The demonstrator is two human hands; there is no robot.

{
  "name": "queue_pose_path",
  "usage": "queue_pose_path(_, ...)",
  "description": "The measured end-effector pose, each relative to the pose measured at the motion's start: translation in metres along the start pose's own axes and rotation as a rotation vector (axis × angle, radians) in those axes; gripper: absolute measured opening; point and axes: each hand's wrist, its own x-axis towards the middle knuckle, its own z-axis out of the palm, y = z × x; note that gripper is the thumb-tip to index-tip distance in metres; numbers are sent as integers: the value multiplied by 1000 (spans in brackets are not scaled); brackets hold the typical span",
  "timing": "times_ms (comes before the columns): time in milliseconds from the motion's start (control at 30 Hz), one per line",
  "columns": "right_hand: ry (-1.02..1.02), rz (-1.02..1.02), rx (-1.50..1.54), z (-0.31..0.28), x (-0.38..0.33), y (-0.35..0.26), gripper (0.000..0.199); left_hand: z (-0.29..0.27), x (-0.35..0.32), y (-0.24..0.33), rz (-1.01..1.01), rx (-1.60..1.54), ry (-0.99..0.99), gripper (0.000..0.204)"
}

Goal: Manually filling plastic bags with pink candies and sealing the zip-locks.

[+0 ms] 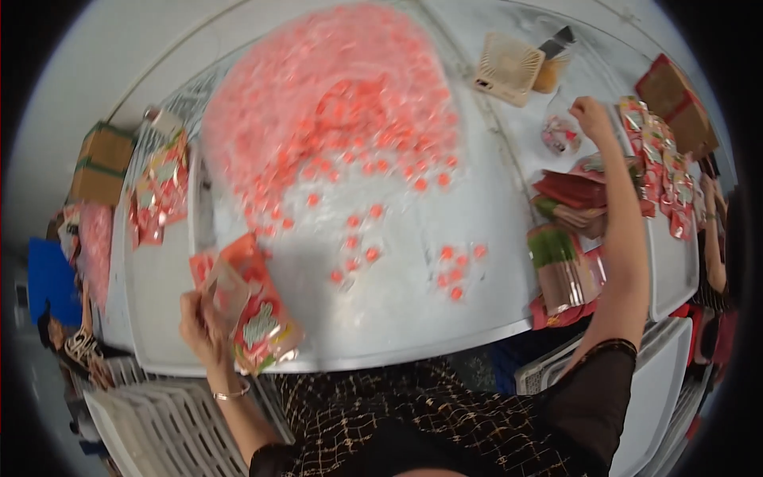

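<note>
A: Where's the pouch?

B: Body side of the candy heap (330, 111), off its left half. The red pouch (264, 324) is in the left hand (205, 322), gripped along its left side.

A: Long axis?

B: Roughly heap-to-body, upper end toward the heap, lower end leaning a bit right. Can't tell if the mouth is spread.

A: Right hand?

B: Right hand (592, 119) is out to the right of the heap, at the rim of a clear bowl (560, 133) with small packets in it. Fingers curled; can't tell if they pinch anything.

A: So the relation that counts?

B: Pouch and bowl on opposite sides of the heap, well apart. Left hand is on the pouch, right is nearer the bowl. My read: any pouch-to-bowl transfer has to cross the body side of the heap.

A: Room there?

B: Mostly bare table (389, 318), with a loose candy cluster (455, 272) body side of the heap's right end. The pouch's lower end is by the near edge, little slack that way.

A: Other obstacles?

B: Flat pouch stack (556, 266), right and body side of the heap, near the right forearm.
</note>
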Motion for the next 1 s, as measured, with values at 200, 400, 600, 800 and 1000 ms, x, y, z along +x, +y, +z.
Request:
queue_pose_path(200,96,-246,141,-2,-31,-118,17,-25,-22,8,-76,-156,36,16)
queue_pose_path(400,108,-95,65,24,-83,-170,20,-39,-48,2,-86,-293,-58,16)
queue_pose_path(600,-210,-309,611,105,-150,-367,36,-44,-53,-15,-53,-325,-70,13)
queue_pose_path(800,-191,-389,347,150,-206,-417,38,-61,-50,-19,-7,-341,-90,13)
queue_pose_path(1000,-130,36,1040,92,-174,-348,33,-58,-48,-35,-49,-424,-55,14)
